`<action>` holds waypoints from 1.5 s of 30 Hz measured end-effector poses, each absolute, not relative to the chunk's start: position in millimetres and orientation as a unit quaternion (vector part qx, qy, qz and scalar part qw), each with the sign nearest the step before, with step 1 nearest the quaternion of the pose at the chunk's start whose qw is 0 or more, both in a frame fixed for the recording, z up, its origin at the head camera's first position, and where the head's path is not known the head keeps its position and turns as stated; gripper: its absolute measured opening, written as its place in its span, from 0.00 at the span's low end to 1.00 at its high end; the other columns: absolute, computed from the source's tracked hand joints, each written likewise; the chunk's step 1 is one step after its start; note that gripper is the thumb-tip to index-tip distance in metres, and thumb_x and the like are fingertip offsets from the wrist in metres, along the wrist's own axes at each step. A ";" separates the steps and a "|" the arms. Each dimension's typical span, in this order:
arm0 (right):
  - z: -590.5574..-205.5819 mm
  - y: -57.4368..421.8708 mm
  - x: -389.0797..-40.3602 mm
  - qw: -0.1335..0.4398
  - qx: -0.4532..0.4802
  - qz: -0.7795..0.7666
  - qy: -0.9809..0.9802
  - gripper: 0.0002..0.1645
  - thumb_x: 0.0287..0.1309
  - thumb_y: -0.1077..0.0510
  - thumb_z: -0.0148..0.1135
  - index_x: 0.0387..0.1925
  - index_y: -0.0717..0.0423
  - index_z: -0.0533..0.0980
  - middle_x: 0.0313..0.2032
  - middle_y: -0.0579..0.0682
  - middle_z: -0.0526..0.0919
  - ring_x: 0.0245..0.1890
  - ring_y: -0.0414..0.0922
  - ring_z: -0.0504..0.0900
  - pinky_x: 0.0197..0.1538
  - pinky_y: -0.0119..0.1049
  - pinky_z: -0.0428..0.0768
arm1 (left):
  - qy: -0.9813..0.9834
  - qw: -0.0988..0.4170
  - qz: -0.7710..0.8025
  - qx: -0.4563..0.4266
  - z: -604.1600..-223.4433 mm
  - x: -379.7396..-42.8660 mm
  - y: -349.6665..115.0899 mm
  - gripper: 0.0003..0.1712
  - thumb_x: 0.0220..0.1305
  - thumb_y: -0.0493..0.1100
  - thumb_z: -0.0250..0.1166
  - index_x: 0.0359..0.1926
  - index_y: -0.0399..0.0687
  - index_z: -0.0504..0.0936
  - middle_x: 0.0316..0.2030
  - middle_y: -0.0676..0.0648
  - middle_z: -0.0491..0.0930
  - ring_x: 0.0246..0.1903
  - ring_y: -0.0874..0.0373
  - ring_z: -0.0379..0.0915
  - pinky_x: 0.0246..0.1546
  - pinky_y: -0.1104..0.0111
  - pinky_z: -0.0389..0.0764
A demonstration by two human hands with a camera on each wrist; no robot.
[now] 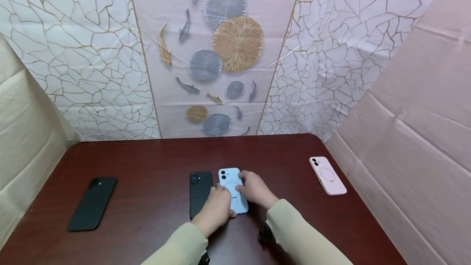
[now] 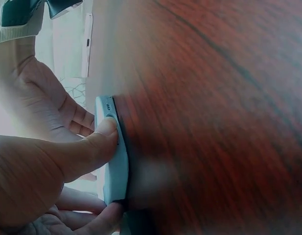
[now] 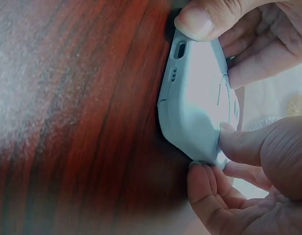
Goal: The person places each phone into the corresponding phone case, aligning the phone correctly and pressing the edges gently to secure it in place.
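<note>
A light blue phone case (image 1: 239, 203) with a ring on its back lies back-up on the dark red table, its camera end away from me. My left hand (image 1: 216, 208) grips its near left corner, the thumb (image 2: 99, 139) pressed on the bottom edge beside the port opening and the fingers at the left side. From the right, my right hand (image 1: 256, 190) holds the long edge, its thumb (image 3: 243, 144) on the back face and fingertips curled at the side. A black phone (image 1: 200, 193) lies right beside it, partly behind my left hand.
Another black phone (image 1: 93, 205) lies at the table's left. A pink phone (image 1: 327, 175) with a ring on its back lies near the right edge of the table (image 1: 162, 158). Patterned cloth (image 1: 95, 52) hangs behind, and plain cloth (image 1: 416, 134) hangs at the sides.
</note>
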State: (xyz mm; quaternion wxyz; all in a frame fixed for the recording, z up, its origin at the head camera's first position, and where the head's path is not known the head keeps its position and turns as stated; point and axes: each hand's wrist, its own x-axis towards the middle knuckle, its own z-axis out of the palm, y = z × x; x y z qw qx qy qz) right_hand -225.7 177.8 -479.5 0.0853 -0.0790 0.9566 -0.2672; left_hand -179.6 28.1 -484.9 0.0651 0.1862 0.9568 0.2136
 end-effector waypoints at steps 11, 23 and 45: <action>-470.2 171.9 -226.6 0.089 -0.079 -0.250 0.961 0.28 0.61 0.59 0.65 0.59 0.67 0.72 0.57 0.62 0.76 0.58 0.53 0.73 0.56 0.49 0.74 | 0.960 0.054 0.183 0.206 -480.0 -182.1 26.7 0.23 0.49 0.52 0.77 0.17 0.42 0.77 0.50 0.24 0.73 0.45 0.36 0.71 0.41 0.58 0.79; -479.1 175.9 -223.1 0.082 -0.069 -0.261 0.959 0.29 0.59 0.58 0.67 0.59 0.66 0.72 0.52 0.61 0.79 0.51 0.51 0.78 0.49 0.46 0.78 | 0.959 0.069 0.206 0.184 -490.1 -178.0 27.1 0.40 0.51 0.53 0.76 0.52 0.23 0.75 0.50 0.29 0.72 0.41 0.44 0.68 0.40 0.60 0.77; -469.3 260.3 -231.3 0.001 -0.018 -0.269 0.963 0.31 0.61 0.50 0.65 0.60 0.63 0.71 0.56 0.62 0.76 0.55 0.59 0.75 0.54 0.56 0.73 | 0.978 -0.033 0.196 0.070 -464.6 -185.0 -118.2 0.42 0.54 0.58 0.72 0.64 0.41 0.71 0.58 0.36 0.73 0.55 0.38 0.68 0.47 0.43 0.74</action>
